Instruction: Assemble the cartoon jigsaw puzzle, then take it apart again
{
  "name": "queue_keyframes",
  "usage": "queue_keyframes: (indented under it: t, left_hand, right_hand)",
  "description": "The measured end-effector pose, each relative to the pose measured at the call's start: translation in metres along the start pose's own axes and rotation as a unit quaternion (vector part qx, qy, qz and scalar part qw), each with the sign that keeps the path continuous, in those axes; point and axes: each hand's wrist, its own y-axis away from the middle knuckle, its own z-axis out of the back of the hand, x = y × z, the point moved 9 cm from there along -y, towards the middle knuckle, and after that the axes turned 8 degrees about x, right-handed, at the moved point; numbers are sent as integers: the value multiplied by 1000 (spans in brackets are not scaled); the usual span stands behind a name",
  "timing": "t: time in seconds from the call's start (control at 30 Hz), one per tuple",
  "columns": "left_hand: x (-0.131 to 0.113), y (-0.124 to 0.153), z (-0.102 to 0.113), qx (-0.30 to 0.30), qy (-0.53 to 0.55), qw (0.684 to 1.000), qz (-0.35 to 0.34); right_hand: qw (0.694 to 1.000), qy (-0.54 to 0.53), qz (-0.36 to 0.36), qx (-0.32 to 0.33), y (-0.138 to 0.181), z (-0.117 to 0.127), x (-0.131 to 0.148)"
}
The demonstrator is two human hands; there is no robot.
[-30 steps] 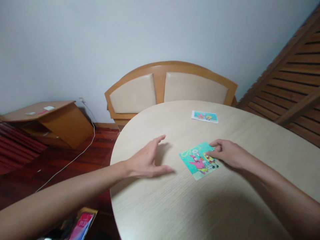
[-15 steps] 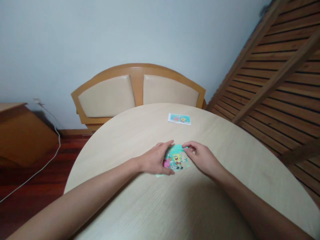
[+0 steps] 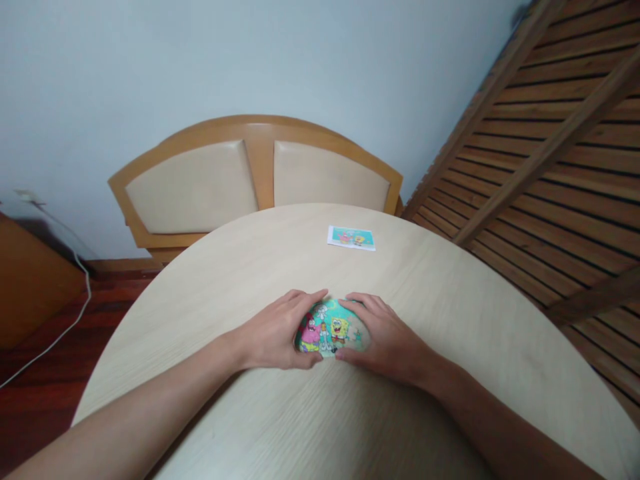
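Note:
A flat teal cartoon picture [image 3: 327, 330] with a yellow square figure, a pink one and a pale one lies on the table in front of me. My left hand [image 3: 280, 330] curves round its left side, thumb at the near edge and fingers at the far edge. Around the right side my right hand [image 3: 383, 333] is bent the same way, thumb and fingers pressing the near and far edges. Both ends of the picture are covered by my hands. I cannot make out whether it is one sheet or several pieces.
Farther back on the round wooden table [image 3: 210, 293] lies a folded paper with a similar cartoon print [image 3: 351, 238]. A padded bench back [image 3: 260, 173] stands behind the table, against the wall. Wooden slats [image 3: 540, 160] rise at the right; a white cable [image 3: 86, 293] hangs at the left.
My right hand has gone from touching the picture's top right corner to wrapping its right side. The picture now lies straighter between both hands. The view has shifted slightly.

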Motion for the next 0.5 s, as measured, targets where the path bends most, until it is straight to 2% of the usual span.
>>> queue_keyframes:
  t: [0.1,0.3,0.4,0.5]
  left_hand:
    - [-3,1,-2,7,-13,1000,-13]
    - [1,0,2,-14,3,1000,11]
    - [-3,-1,2,-14,21,999,-19]
    - [-11,1,-3,14,-6,999,-50]
  right_hand:
    - [1000,-1,3,-4,2,3,2]
    - [998,42,30,-22,7,2,14]
    - [998,36,35,-41,8,3,18]
    - [998,10,23,-53,8,4,17]
